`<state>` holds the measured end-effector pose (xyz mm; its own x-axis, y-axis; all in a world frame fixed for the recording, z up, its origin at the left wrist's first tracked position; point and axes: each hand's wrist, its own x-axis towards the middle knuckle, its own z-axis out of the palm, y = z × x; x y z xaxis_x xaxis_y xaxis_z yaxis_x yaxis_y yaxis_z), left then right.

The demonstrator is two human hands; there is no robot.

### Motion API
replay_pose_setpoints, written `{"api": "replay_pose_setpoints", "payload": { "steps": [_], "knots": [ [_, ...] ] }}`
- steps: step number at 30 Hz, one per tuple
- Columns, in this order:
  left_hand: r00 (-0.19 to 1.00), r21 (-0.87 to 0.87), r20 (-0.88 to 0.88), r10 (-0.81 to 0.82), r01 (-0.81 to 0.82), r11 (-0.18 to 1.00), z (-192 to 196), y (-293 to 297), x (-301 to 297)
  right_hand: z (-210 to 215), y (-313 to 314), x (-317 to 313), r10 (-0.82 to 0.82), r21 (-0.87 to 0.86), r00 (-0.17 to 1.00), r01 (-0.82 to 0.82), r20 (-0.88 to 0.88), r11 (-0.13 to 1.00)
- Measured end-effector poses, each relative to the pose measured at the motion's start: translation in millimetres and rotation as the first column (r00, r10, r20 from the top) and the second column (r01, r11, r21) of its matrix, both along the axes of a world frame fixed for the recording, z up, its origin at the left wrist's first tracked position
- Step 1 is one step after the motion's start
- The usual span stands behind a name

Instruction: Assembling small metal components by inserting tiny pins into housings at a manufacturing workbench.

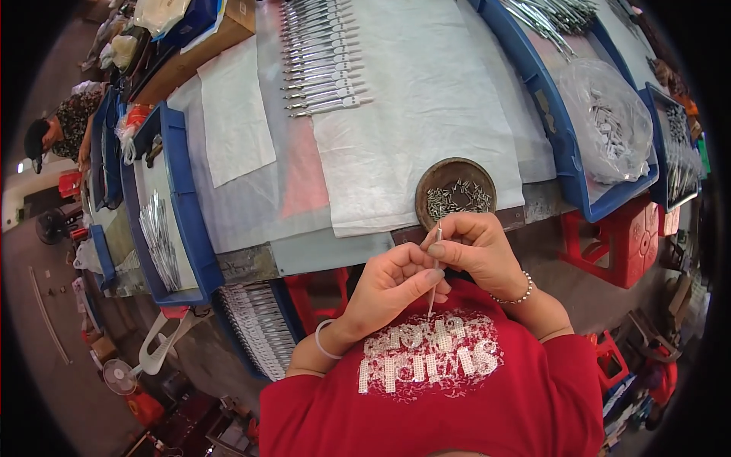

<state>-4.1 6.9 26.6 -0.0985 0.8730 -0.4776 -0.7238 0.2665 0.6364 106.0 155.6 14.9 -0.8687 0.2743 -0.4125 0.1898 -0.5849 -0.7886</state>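
Close to my chest, just past the table's front edge, my left hand [397, 288] and my right hand [478, 247] are both closed on one thin metal rod [433, 293]. It stands roughly lengthwise between the pinched fingertips, its upper tip showing above the right thumb and its lower end pointing toward my red shirt. My fingers cover its middle. Right behind my right hand sits a round brown bowl [448, 169] with many small metal pins [457, 199] in it. Farther off, a neat row of slim metal pieces [327, 80] with flattened parts lies on white sheeting [411, 129].
Left, a blue tray [185, 206] holds long metal rods [158, 236]. Another blue tray [560, 141] on the right carries rods and a clear plastic bag [609, 114] of small metal parts. A red stool [620, 240] stands below it. A person [65, 133] is at far left.
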Motion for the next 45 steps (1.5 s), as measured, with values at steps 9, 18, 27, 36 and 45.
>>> {"api": "replay_pose_setpoints", "payload": {
  "steps": [9,18,27,36,45],
  "knots": [
    [0.995,-0.002,0.088,-0.038,0.038,0.999,-8,4,-8,-5,6,-9,0.012,-0.004,1.000,-0.012,0.010,1.000],
    [0.987,0.017,0.157,-0.023,0.021,1.000,-8,11,-16,4,16,-21,0.039,-0.118,0.999,-0.039,0.000,0.992],
    [0.995,0.038,0.095,0.026,-0.030,0.999,-8,14,-24,-2,26,25,0.108,0.052,0.988,-0.114,0.111,0.992],
    [0.979,0.070,0.184,0.082,-0.096,0.993,-22,25,-18,-87,-100,364,0.476,-0.426,0.242,-0.230,0.846,0.875],
    [0.990,0.107,0.139,-0.019,0.004,0.994,-21,8,-9,-133,-184,426,0.366,-0.418,0.310,0.119,0.877,0.901]
  ]
}}
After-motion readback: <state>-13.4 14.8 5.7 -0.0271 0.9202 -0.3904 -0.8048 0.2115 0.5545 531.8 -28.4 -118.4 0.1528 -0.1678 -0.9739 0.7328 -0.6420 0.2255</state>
